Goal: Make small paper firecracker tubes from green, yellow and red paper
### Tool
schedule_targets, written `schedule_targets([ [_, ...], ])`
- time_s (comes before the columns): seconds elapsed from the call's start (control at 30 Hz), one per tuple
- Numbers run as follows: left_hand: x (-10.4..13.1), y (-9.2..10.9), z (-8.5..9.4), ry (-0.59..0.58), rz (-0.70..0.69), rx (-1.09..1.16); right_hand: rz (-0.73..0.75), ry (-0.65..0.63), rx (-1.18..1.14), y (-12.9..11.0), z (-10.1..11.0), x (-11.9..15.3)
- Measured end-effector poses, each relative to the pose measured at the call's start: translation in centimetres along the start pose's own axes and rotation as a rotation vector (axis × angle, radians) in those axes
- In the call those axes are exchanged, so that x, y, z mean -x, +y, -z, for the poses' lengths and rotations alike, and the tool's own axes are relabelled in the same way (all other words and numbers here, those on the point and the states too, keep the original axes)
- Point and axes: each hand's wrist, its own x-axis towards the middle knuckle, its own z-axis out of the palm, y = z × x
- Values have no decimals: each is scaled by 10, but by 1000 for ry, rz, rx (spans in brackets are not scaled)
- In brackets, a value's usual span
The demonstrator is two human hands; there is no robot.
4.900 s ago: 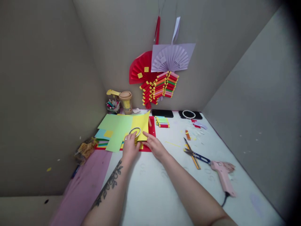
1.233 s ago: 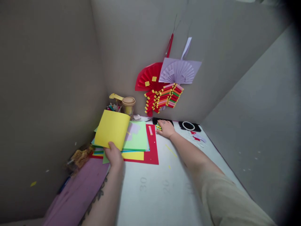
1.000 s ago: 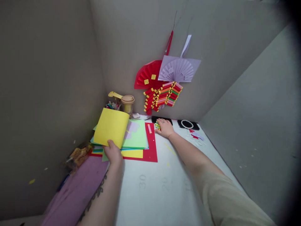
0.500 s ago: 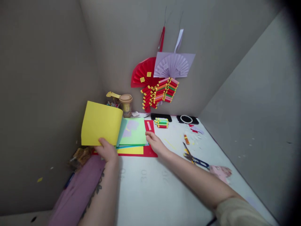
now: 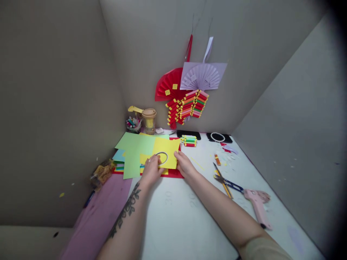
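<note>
Right fingers (image 5: 177,155) on yellow sheet (image 5: 172,148)

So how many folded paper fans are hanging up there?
2: a red fan on the left and a lilac fan on the right, overlapping it. Anything smaller behind them would be hidden.

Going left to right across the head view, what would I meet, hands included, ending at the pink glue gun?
Crinkled plastic bag, jar of pens, left hand, right hand, blue-handled scissors, pink glue gun.
</note>
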Motion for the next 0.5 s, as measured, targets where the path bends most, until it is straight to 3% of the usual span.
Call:
schedule_targets([
  [0.13,6,-1,3,-130,-72,11,-5,53,14,4,4,-5],
  [0.3,4,0,-1,-74,-44,-13,58,55,332,15,8,-14],
  [0.4,2,-2,2,147,-30,90,152,72,593,21,13,-20],
  [0.5,0,-11,10,539,52,279,158,91,665,22,19,-20],
])
